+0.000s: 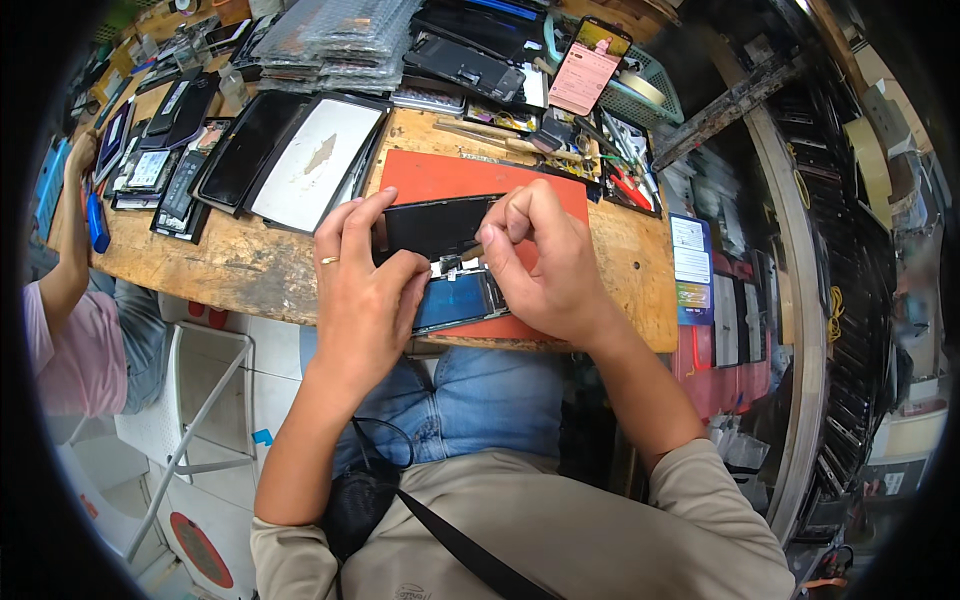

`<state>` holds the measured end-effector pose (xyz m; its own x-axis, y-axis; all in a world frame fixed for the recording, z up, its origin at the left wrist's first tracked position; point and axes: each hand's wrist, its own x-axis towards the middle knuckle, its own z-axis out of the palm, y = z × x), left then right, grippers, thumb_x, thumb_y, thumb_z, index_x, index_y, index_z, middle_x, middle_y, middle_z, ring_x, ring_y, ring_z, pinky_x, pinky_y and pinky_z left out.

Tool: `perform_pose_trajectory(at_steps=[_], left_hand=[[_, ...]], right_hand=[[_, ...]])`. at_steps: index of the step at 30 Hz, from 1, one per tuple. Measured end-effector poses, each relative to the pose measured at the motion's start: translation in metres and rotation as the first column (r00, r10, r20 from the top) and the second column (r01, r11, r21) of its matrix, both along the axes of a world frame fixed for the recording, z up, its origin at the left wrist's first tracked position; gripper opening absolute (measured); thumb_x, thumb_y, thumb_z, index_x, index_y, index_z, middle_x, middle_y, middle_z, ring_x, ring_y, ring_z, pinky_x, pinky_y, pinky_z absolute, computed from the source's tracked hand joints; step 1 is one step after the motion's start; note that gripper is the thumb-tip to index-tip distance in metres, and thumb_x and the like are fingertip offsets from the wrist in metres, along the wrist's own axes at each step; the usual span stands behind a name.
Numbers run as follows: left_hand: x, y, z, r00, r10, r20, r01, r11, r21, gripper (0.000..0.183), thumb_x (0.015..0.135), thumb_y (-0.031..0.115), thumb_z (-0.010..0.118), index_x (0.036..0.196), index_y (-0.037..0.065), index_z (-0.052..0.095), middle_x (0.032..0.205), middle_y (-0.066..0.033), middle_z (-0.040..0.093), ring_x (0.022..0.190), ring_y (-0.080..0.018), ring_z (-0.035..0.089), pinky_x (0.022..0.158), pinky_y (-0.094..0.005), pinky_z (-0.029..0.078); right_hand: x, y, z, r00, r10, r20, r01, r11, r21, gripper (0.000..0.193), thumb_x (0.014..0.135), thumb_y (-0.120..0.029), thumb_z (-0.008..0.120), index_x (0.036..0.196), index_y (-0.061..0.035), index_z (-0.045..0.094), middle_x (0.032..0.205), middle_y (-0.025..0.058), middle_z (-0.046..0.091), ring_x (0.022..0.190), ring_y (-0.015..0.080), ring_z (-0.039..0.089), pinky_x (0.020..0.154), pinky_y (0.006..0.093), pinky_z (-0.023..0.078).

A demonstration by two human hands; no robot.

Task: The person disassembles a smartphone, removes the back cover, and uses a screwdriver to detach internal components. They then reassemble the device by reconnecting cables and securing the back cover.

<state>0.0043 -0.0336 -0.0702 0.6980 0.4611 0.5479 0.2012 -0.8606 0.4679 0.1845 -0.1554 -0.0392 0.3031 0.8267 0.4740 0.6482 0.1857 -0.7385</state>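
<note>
my left hand [372,278] grips the black panel [430,228]; right hand [545,255], can't tell — tugging could tear the connector [452,268] between.

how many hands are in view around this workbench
3: your left hand and right hand at the device parts over the orange mat, plus a co-worker's hand at the workbench's far left. Another may be hidden.

The right hand [545,262] hides one end of the dark screen [430,228]; whether its fingertips pinch anything is unclear. The co-worker [92,350] is cut off at left.
</note>
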Motion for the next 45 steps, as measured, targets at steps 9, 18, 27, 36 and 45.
perform_pose_trajectory(at_steps=[9, 18, 27, 36, 45], left_hand=[[0.013, -0.008, 0.006, 0.999, 0.029, -0.022, -0.027, 0.997, 0.075, 0.017, 0.08, 0.007, 0.087, 0.092, 0.008, 0.076, 0.148, -0.02, 0.054, 0.14, -0.0448, 0.045, 0.115, -0.0529, 0.038], [0.022, -0.003, 0.002, 0.999, 0.029, 0.033, -0.031, 0.998, 0.059, 0.018, 0.079, 0.006, 0.087, 0.092, 0.007, 0.074, 0.139, -0.0183, 0.057, 0.134, -0.0421, 0.049, 0.11, -0.0546, 0.038], [0.018, -0.006, -0.006, 0.995, 0.096, 0.032, -0.099, 0.99, 0.105, 0.017, 0.081, 0.009, 0.087, 0.094, 0.011, 0.077, 0.132, -0.0161, 0.057, 0.128, -0.0393, 0.047, 0.106, -0.0538, 0.034], [0.018, -0.006, -0.005, 0.994, 0.108, 0.014, -0.109, 0.988, 0.11, 0.018, 0.082, 0.011, 0.087, 0.096, 0.012, 0.077, 0.133, -0.0157, 0.057, 0.13, -0.0393, 0.046, 0.105, -0.054, 0.032], [0.018, -0.005, -0.004, 0.994, 0.112, 0.006, -0.112, 0.987, 0.119, 0.017, 0.083, 0.011, 0.087, 0.096, 0.013, 0.077, 0.134, -0.0159, 0.057, 0.13, -0.0389, 0.046, 0.104, -0.0539, 0.032]], right_hand=[[0.003, 0.005, -0.004, 0.996, -0.012, 0.094, 0.011, 1.0, 0.014, 0.02, 0.097, 0.005, 0.067, 0.101, -0.0012, 0.049, 0.085, 0.0165, 0.065, 0.075, 0.0344, 0.071, 0.065, 0.0424, 0.055], [0.005, 0.005, 0.004, 0.988, 0.016, 0.156, -0.011, 0.999, -0.035, 0.023, 0.09, 0.008, 0.066, 0.102, -0.0006, 0.049, 0.087, 0.0208, 0.065, 0.081, 0.0449, 0.069, 0.069, 0.0483, 0.055], [0.007, 0.009, -0.002, 0.983, 0.033, 0.182, -0.035, 0.999, 0.004, 0.023, 0.09, 0.009, 0.066, 0.1, -0.0009, 0.049, 0.084, 0.0177, 0.063, 0.077, 0.0408, 0.067, 0.066, 0.0462, 0.053], [0.009, 0.013, -0.002, 0.98, 0.034, 0.197, -0.04, 0.999, 0.024, 0.021, 0.092, 0.008, 0.067, 0.099, -0.0011, 0.05, 0.081, 0.0156, 0.061, 0.072, 0.0368, 0.065, 0.064, 0.044, 0.051], [0.008, 0.015, 0.0, 0.98, 0.046, 0.193, -0.053, 0.998, 0.034, 0.019, 0.094, 0.007, 0.067, 0.098, -0.0012, 0.051, 0.08, 0.0149, 0.06, 0.07, 0.0346, 0.064, 0.063, 0.042, 0.05]])
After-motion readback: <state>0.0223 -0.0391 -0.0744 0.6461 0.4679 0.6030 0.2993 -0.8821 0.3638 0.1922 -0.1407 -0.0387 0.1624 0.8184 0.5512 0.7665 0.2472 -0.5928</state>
